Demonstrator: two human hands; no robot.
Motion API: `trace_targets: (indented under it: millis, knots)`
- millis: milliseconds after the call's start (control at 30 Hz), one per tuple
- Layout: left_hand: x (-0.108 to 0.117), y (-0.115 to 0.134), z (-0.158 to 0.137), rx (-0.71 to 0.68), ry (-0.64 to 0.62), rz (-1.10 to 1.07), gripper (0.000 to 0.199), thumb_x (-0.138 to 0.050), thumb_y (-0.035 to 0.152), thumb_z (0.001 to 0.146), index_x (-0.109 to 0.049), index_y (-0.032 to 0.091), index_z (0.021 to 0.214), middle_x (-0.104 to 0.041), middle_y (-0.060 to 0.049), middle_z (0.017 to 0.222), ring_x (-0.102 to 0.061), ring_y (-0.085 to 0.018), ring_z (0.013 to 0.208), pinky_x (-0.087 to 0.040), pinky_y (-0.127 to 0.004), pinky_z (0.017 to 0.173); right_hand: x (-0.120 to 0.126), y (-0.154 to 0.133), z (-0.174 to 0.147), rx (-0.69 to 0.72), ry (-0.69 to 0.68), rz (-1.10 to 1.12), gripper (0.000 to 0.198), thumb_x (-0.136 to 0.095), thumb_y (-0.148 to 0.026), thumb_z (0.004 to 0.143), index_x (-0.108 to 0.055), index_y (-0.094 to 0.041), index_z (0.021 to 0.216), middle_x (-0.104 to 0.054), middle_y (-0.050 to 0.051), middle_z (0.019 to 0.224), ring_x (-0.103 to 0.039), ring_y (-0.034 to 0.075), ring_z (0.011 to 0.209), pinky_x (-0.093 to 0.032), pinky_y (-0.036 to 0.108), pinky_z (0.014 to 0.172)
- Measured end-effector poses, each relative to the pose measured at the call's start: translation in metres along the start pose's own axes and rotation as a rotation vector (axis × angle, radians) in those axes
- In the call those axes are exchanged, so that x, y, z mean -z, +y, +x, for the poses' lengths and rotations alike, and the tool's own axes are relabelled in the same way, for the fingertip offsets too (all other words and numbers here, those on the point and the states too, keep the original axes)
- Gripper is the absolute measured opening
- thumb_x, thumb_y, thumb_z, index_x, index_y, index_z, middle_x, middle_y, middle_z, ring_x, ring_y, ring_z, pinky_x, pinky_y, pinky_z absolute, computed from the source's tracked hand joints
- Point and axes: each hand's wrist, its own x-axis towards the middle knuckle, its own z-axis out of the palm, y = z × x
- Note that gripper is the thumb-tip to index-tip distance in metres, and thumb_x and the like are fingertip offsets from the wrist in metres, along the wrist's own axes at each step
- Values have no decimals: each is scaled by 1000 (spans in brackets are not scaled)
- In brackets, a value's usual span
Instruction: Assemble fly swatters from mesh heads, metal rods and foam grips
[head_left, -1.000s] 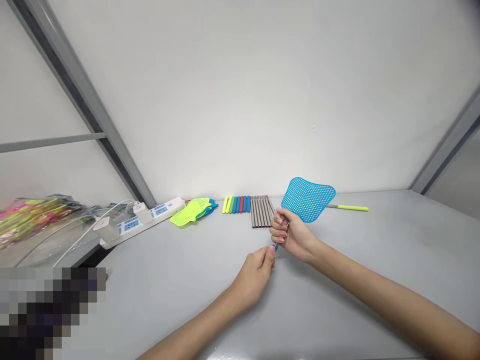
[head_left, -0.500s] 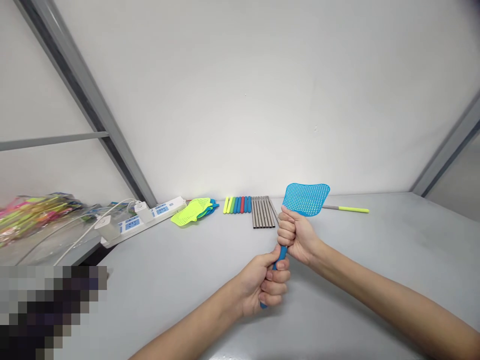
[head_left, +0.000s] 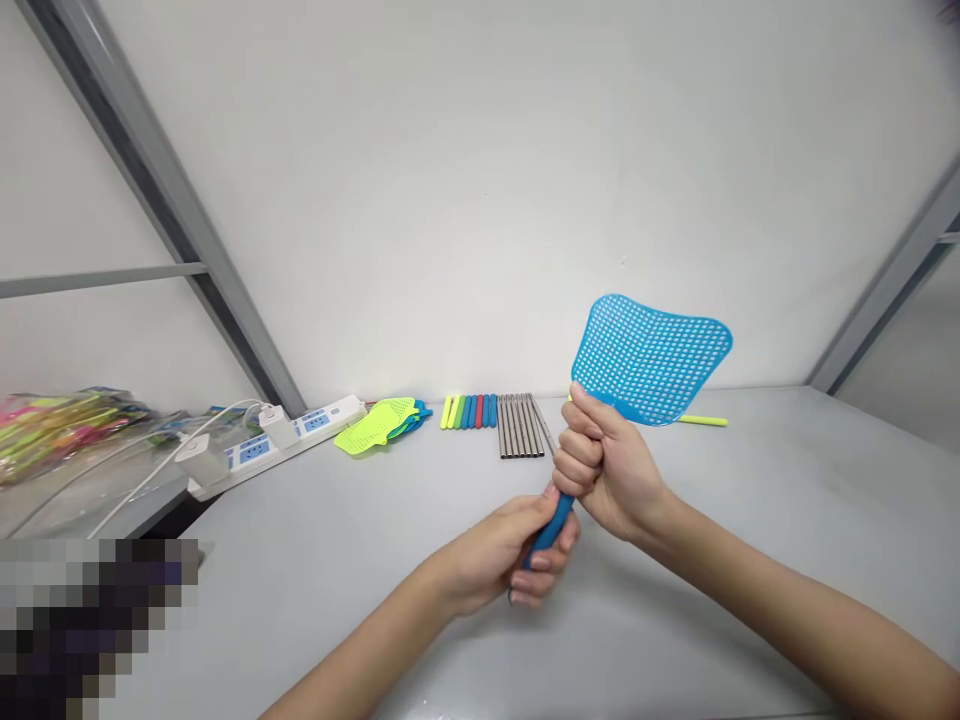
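A blue fly swatter (head_left: 651,360) is raised above the table, its mesh head tilted up to the right. My right hand (head_left: 600,455) is closed in a fist just below the mesh, hiding the neck and any rod there. Lower down, my left hand (head_left: 517,550) wraps loosely around the blue handle, whose end shows below the thumb. The two hands nearly touch. Behind the swatter, a yellow-green handle (head_left: 705,421) lies on the table, partly hidden.
Along the back lie several metal tubes (head_left: 519,427), several coloured handles (head_left: 468,412) and a pile of yellow and blue swatter heads (head_left: 375,427). A white power strip (head_left: 274,445) with plugs stands left, near bagged colourful items (head_left: 67,430). A wall borders the table (head_left: 810,520).
The swatter head has risen and now faces me more, further right. My left hand's fingers have loosened and shifted on the handle. My right hand keeps its grip.
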Motion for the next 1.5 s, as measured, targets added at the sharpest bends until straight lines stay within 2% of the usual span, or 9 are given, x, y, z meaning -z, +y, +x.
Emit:
trace_targets:
  millis: [133, 233, 333, 467, 700, 967, 1100, 1367, 1500]
  knots:
    - [-9, -11, 5, -248, 772, 813, 32, -28, 42, 81, -34, 18, 61, -35, 2, 56, -30, -10, 50, -19, -23, 47, 18, 12, 20, 192, 252, 86, 34, -39, -33, 79, -24, -19, 51, -13, -9, 36, -11, 5, 32, -11, 19, 32]
    - [-10, -25, 10, -162, 959, 1157, 27, -28, 35, 82, -32, 19, 61, -37, 1, 56, -29, -12, 50, -15, -26, 49, 31, 23, 29, 129, 373, 191, 33, -35, -27, 79, -21, -18, 51, -13, -9, 35, -10, 5, 31, -10, 19, 31]
    - [-7, -33, 16, -118, 845, 1160, 27, -24, 34, 83, -31, 19, 61, -37, 2, 54, -27, -11, 46, -15, -26, 48, 42, 31, 30, 67, 436, 220, 33, -37, -24, 78, -20, -18, 51, -12, -9, 33, -8, 5, 29, -7, 19, 30]
    - [1, -33, 22, -141, 661, 928, 35, -21, 37, 83, -30, 18, 55, -35, 2, 51, -30, -10, 47, -20, -24, 47, 51, 38, 31, 58, 513, 216, 32, -36, -23, 78, -20, -19, 51, -13, -10, 31, -8, 4, 28, -6, 18, 30]
    - [-1, -20, 17, 115, 390, 209, 35, -30, 51, 76, -33, 19, 64, -23, 8, 47, -14, -5, 36, -11, -18, 33, 53, 36, 31, 15, 508, 210, 33, -36, -23, 78, -20, -19, 50, -14, -10, 30, -8, 4, 27, -6, 18, 28]
    - [14, -14, 14, 218, -45, -501, 29, -31, 40, 82, -36, 17, 65, -14, 9, 47, -5, -3, 33, -7, -14, 27, 46, 26, 28, -16, 393, 203, 34, -36, -25, 79, -18, -19, 50, -12, -10, 32, -6, 5, 28, -7, 18, 27]
    - [18, -15, 14, 163, -83, -457, 31, -33, 42, 81, -39, 16, 66, -16, 9, 47, -9, -2, 32, -11, -15, 28, 37, 20, 25, 30, 325, 145, 35, -39, -29, 78, -20, -19, 50, -12, -10, 34, -7, 5, 29, -9, 18, 27]
    - [9, -21, 12, -98, 59, -201, 24, -35, 39, 81, -46, 17, 86, -39, 4, 60, -30, -2, 38, -27, -17, 39, 36, 18, 24, 3, 52, 18, 34, -45, -36, 75, -30, -18, 51, -15, -10, 35, -13, 4, 29, -13, 16, 28]
    - [6, -22, 13, -180, 121, -111, 25, -39, 41, 80, -43, 19, 91, -42, 3, 65, -33, -3, 40, -29, -18, 41, 38, 14, 28, -26, -36, -27, 34, -46, -42, 74, -38, -17, 52, -21, -9, 36, -23, 5, 32, -25, 16, 33]
